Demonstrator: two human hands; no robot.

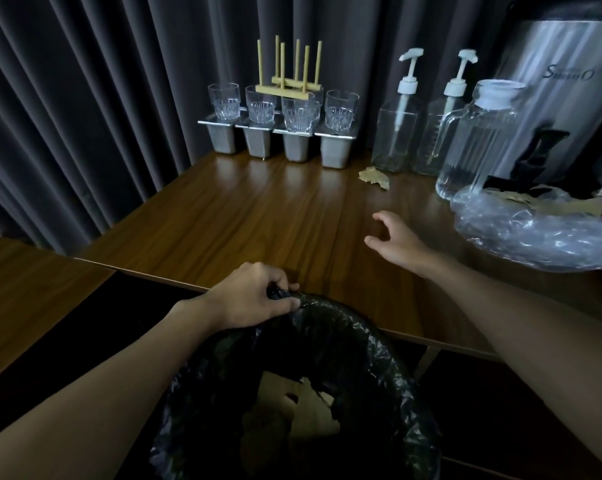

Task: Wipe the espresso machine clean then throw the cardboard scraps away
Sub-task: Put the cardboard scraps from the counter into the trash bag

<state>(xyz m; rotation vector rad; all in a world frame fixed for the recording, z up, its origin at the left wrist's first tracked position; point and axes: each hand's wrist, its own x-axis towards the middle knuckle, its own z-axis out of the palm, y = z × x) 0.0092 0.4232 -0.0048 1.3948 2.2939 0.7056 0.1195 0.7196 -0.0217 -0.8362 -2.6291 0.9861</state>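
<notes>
Presently, the disposal stage is under way and not finished. The left hand (258, 296) pinches the rim of the black bin liner (379, 344), fingers curled round a gathered fold, holding the bin against the edge of the table (223, 209). Pale cardboard pieces (310, 407) lie at the bottom of the bin, so some scraps are judged already thrown away.

The right hand (396, 240) hovers above the tabletop, fingers loosely curved and apart, holding nothing.

Outstanding items:
- One cardboard scrap (374, 176) lies on the table just in front of the pump bottles (396, 140), well beyond the right hand.
- Further brown strips (569, 204) rest on a crumpled clear plastic bag (535, 244) at the right, beside the glass jug (476, 143).

The steel machine (562, 98) stands behind that bag. Whether it has been wiped cannot be told, and no cloth is in view.

Judgement: wiping is probably complete and scrap clearing partly done, with at least two lots left to collect.
</notes>
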